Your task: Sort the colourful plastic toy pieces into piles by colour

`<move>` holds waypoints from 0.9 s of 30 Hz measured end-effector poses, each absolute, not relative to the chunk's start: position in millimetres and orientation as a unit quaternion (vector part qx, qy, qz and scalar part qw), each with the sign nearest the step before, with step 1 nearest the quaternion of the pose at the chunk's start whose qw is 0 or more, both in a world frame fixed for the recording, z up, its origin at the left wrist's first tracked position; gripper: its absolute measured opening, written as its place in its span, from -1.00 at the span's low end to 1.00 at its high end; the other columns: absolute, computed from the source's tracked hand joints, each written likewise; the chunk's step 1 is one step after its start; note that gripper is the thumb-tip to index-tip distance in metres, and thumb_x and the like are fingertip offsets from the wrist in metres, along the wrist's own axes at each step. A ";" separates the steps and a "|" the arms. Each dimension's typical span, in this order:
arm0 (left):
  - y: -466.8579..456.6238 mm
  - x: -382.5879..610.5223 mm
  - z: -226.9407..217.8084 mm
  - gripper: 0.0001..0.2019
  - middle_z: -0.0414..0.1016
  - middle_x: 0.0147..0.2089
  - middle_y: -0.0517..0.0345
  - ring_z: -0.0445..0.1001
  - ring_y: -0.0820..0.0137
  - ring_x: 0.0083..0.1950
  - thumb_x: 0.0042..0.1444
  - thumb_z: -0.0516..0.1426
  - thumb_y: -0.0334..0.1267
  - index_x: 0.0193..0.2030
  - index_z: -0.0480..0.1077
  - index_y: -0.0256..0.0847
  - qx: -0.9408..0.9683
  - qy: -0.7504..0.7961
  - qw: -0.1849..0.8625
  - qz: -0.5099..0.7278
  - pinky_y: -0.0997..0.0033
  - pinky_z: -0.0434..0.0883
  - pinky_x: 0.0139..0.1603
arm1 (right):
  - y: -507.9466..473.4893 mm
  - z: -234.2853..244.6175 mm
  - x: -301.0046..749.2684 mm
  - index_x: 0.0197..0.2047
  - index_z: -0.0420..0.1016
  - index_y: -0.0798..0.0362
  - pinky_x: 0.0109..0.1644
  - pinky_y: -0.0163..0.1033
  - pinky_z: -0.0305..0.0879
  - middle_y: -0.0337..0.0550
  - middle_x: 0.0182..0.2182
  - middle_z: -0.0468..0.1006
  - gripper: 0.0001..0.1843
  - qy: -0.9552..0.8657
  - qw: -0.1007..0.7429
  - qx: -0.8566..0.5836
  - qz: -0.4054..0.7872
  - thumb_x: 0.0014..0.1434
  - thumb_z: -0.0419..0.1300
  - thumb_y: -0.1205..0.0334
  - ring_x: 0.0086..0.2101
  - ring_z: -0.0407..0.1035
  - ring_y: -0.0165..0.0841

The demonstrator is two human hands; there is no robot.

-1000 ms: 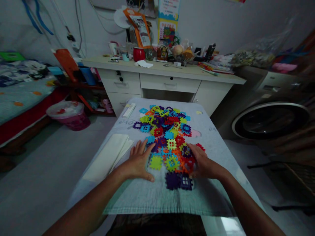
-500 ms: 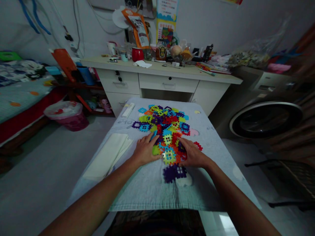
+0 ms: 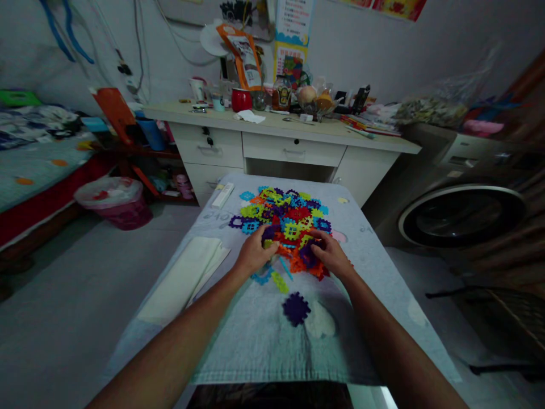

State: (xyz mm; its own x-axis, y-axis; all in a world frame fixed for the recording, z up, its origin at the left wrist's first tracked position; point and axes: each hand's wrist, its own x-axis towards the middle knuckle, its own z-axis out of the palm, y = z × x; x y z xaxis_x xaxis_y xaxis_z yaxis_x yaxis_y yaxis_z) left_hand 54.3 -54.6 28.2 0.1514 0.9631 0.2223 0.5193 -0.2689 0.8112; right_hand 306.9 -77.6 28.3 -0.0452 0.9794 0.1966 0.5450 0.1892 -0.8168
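Note:
A heap of interlocking plastic building tiles (image 3: 298,215) in purple, red, blue, orange and yellow-green covers the middle of the cloth. My left hand (image 3: 254,251) is at the heap's near left, thumb and fingers closed around a purple tile (image 3: 269,232) and a yellow-green edge. At the near right, my right hand (image 3: 334,255) pinches another purple tile (image 3: 309,255) above orange and red ones. A yellow-green window tile (image 3: 292,230) shows between the hands. Closer to me, a solid purple tile (image 3: 296,309) lies flat, with a yellow-green piece (image 3: 280,281) behind it.
A folded white cloth (image 3: 181,278) lies on the table's left side, and a white box-like strip (image 3: 223,195) farther back. Behind stands a cluttered desk (image 3: 293,128). A washing machine (image 3: 451,193) is at right, a pink bin (image 3: 114,204) at left.
Both hands have moved slightly away from me into the heap and closed. The near window tiles have left their spots; one purple tile stays in front, and loose pieces now lie by my left wrist.

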 end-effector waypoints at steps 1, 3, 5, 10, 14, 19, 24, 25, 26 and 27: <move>-51.6 56.7 28.1 -0.49 0.56 -0.05 0.09 0.55 0.25 -0.07 0.08 0.17 -0.06 0.17 0.31 -0.13 0.681 0.540 0.307 0.388 0.20 0.48 0.01 | -68.0 28.1 301.3 0.00 0.49 0.02 0.13 0.02 0.33 -0.08 -0.07 0.57 -0.59 -0.654 0.399 -0.582 0.271 0.05 0.16 0.19 -0.08 0.46 -0.20; -45.0 62.2 27.9 -0.51 0.56 -0.06 0.08 0.55 0.24 -0.07 0.09 0.18 -0.06 0.15 0.32 -0.13 0.655 0.554 0.316 0.405 0.17 0.48 0.01 | -47.8 29.6 288.8 -0.11 0.51 0.04 0.08 0.00 0.35 -0.09 -0.17 0.58 -0.67 -0.632 0.417 -0.599 0.260 0.03 0.16 0.16 -0.15 0.47 -0.21; -37.1 68.1 29.0 -0.51 0.54 0.01 0.04 0.53 0.22 0.00 0.10 0.18 -0.06 0.17 0.31 -0.13 0.645 0.554 0.313 0.424 0.13 0.46 0.07 | -27.2 34.0 277.1 -0.18 0.51 0.06 0.04 -0.02 0.37 -0.09 -0.22 0.58 -0.71 -0.611 0.438 -0.609 0.253 0.02 0.16 0.14 -0.19 0.46 -0.22; -15.2 71.9 39.5 -0.38 0.32 0.30 -0.09 0.36 0.19 0.27 0.18 0.13 -0.02 0.34 0.13 -0.13 0.676 0.496 0.320 0.442 0.08 0.32 0.27 | 6.2 50.8 272.0 -0.10 0.47 0.04 0.05 -0.06 0.36 -0.12 -0.19 0.57 -0.65 -0.614 0.475 -0.569 0.270 0.06 0.15 0.09 -0.17 0.44 -0.25; -19.1 51.6 45.8 -0.25 0.07 0.43 -0.20 0.01 0.04 0.48 0.16 0.11 0.09 0.42 0.02 -0.16 0.745 0.486 0.291 0.352 -0.06 0.08 0.41 | -14.3 53.8 303.9 0.09 0.42 0.04 0.19 0.06 0.23 0.02 0.04 0.48 -0.46 -0.678 0.416 -0.571 0.204 0.10 0.19 -0.05 0.05 0.36 -0.12; -71.2 15.1 35.1 0.17 -0.30 0.53 -0.28 -0.28 -0.25 0.50 -0.22 0.32 0.26 0.47 -0.11 -0.09 0.780 0.544 0.226 0.212 -0.27 -0.03 0.38 | -86.4 30.1 362.9 0.41 0.07 0.00 0.32 0.27 -0.02 0.19 0.35 0.11 0.18 -0.732 0.240 -0.623 0.131 -0.16 0.35 -0.34 0.32 -0.01 0.15; -120.8 7.0 18.6 0.34 -0.29 0.54 -0.26 -0.31 -0.35 0.49 -0.47 0.41 0.21 0.48 -0.15 0.03 0.811 0.536 0.206 0.112 -0.40 -0.12 0.35 | -134.3 1.1 386.8 0.48 -0.14 -0.03 0.31 0.39 -0.11 0.26 0.42 -0.08 0.45 -0.716 0.127 -0.674 0.131 -0.34 0.37 -0.45 0.36 -0.15 0.27; -124.9 10.1 17.1 0.35 -0.27 0.53 -0.28 -0.30 -0.36 0.49 -0.47 0.41 0.21 0.48 -0.15 0.02 0.812 0.537 0.199 0.107 -0.42 -0.15 0.34 | -136.8 -1.9 384.0 0.48 -0.13 -0.03 0.30 0.41 -0.12 0.27 0.41 -0.08 0.46 -0.716 0.123 -0.675 0.131 -0.36 0.37 -0.45 0.35 -0.16 0.30; -127.1 14.3 16.3 0.34 -0.26 0.53 -0.30 -0.29 -0.35 0.49 -0.45 0.40 0.21 0.48 -0.15 0.00 0.814 0.537 0.193 0.107 -0.42 -0.16 0.34 | -137.3 -3.5 378.8 0.48 -0.13 -0.02 0.30 0.41 -0.13 0.27 0.41 -0.06 0.46 -0.720 0.126 -0.670 0.131 -0.36 0.38 -0.45 0.35 -0.16 0.31; -127.6 19.2 16.0 0.32 -0.26 0.53 -0.32 -0.27 -0.33 0.49 -0.42 0.39 0.22 0.48 -0.15 -0.03 0.817 0.533 0.187 0.111 -0.40 -0.16 0.35 | -136.0 -3.8 371.7 0.48 -0.13 -0.01 0.30 0.40 -0.13 0.28 0.41 -0.05 0.45 -0.728 0.135 -0.659 0.131 -0.34 0.38 -0.44 0.35 -0.15 0.30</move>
